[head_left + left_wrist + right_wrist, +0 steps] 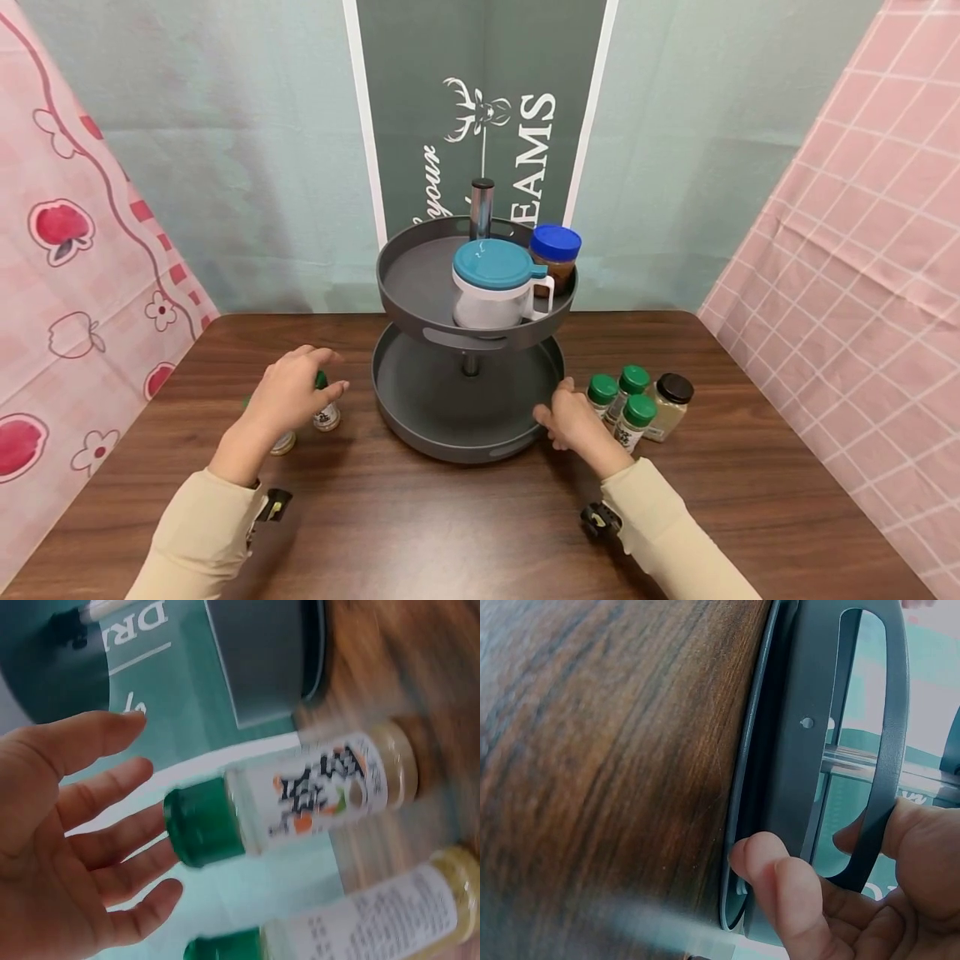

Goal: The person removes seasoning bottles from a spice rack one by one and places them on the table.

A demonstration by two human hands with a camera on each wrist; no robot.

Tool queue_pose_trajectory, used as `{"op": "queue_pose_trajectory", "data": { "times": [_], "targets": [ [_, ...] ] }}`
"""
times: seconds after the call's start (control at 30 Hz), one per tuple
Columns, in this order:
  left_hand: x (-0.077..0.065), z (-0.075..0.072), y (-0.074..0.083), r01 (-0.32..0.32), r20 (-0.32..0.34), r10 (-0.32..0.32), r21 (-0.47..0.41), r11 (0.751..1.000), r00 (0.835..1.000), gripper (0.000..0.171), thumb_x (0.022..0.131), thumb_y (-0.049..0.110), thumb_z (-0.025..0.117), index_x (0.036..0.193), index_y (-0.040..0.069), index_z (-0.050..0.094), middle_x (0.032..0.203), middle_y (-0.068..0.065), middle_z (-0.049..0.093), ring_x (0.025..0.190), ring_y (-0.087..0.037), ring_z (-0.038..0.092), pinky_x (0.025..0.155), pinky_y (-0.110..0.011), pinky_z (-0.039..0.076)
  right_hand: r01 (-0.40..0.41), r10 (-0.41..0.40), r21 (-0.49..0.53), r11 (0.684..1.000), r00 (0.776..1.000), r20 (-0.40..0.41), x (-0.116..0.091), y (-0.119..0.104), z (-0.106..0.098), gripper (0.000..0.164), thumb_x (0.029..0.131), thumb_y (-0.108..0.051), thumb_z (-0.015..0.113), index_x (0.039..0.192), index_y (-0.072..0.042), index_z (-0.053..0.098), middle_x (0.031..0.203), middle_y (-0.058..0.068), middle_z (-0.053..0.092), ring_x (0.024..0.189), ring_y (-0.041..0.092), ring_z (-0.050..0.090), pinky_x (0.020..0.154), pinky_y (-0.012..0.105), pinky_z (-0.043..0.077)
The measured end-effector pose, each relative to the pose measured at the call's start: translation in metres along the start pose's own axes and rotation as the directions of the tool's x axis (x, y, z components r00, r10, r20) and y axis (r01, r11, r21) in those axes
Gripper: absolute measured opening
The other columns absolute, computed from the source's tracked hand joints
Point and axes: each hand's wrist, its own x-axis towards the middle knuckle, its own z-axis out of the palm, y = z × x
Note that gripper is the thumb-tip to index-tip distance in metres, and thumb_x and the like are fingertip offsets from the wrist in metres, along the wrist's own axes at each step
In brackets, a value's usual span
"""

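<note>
My left hand is held beside a green-capped spice jar on the table's left side, fingers spread and relaxed. In the left wrist view the fingertips are close to the cap; contact is unclear. A second green-capped jar stands alongside, mostly hidden by the hand in the head view. My right hand grips the right rim of the lower tray of a dark grey two-tier rack. In the right wrist view the thumb hooks over the rim at the handle slot, with fingers curled underneath the tray.
On the upper tray sit a white handled pot with a teal lid and a blue-lidded jar. Right of the rack stand several green-capped jars and a black-capped jar. Fabric hangs behind and at both sides.
</note>
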Motion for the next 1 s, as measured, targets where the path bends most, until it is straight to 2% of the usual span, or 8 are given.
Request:
{"op": "queue_pose_trajectory", "data": {
  "times": [0.17,0.27,0.33,0.63,0.8,1.0],
  "targets": [
    [0.002,0.011,0.009,-0.025,-0.07,0.022,-0.034,0.999,0.997,0.027,0.082,0.017,0.07,0.104,0.001,0.065,0.1,-0.016,0.062,0.082,-0.031,0.059,0.069,-0.048,0.046,0.005,-0.005,0.001,1.0,1.0,-0.005,0.0,0.0,0.0,0.079,0.086,-0.019,0.049,0.134,0.025,0.004,0.055,0.008,0.055,0.041,0.018,0.053,0.047,0.03,0.043],
    [0.004,0.016,0.011,-0.023,-0.078,0.018,-0.062,0.998,0.997,0.025,0.082,0.015,0.069,0.103,0.001,0.064,0.097,-0.014,0.063,0.075,-0.026,0.06,0.064,-0.043,0.048,0.003,-0.003,0.004,1.0,1.0,-0.008,0.0,0.0,-0.001,0.079,0.087,-0.019,0.05,0.134,0.024,0.004,0.055,0.008,0.055,0.041,0.018,0.053,0.047,0.03,0.043],
    [0.005,0.019,0.013,-0.017,-0.081,0.011,-0.073,0.997,0.997,0.025,0.083,0.014,0.068,0.103,0.001,0.064,0.095,-0.014,0.064,0.077,-0.026,0.062,0.065,-0.043,0.049,0.003,-0.003,0.006,1.0,1.0,-0.011,-0.001,0.0,0.0,0.079,0.087,-0.019,0.05,0.134,0.024,0.004,0.055,0.008,0.055,0.041,0.018,0.053,0.046,0.03,0.043],
    [0.008,0.029,0.024,0.088,-0.081,-0.095,-0.081,0.993,0.992,0.031,0.083,0.015,0.067,0.109,-0.001,0.062,0.079,-0.01,0.066,0.067,-0.023,0.062,0.058,-0.041,0.048,0.004,-0.004,0.005,1.0,1.0,-0.011,-0.001,0.002,-0.002,0.079,0.087,-0.019,0.05,0.134,0.024,0.003,0.056,0.008,0.055,0.042,0.018,0.054,0.047,0.029,0.043],
    [0.009,0.036,0.026,0.144,-0.039,-0.149,-0.109,0.984,0.988,0.029,0.083,0.014,0.067,0.105,-0.004,0.063,0.073,-0.009,0.065,0.06,-0.019,0.059,0.053,-0.037,0.047,-0.001,0.001,0.011,1.0,1.0,-0.003,-0.001,0.001,-0.002,0.079,0.088,-0.019,0.05,0.135,0.023,0.002,0.056,0.009,0.055,0.042,0.018,0.054,0.047,0.03,0.044],
    [0.009,0.044,0.027,0.203,-0.009,-0.206,-0.125,0.971,0.979,0.029,0.084,0.015,0.066,0.103,-0.006,0.064,0.074,-0.011,0.065,0.058,-0.018,0.058,0.051,-0.035,0.046,0.001,-0.001,0.012,1.0,1.0,-0.005,0.0,0.001,0.0,0.079,0.088,-0.018,0.05,0.136,0.023,0.003,0.056,0.008,0.055,0.042,0.018,0.054,0.045,0.03,0.044]
  ]
}}
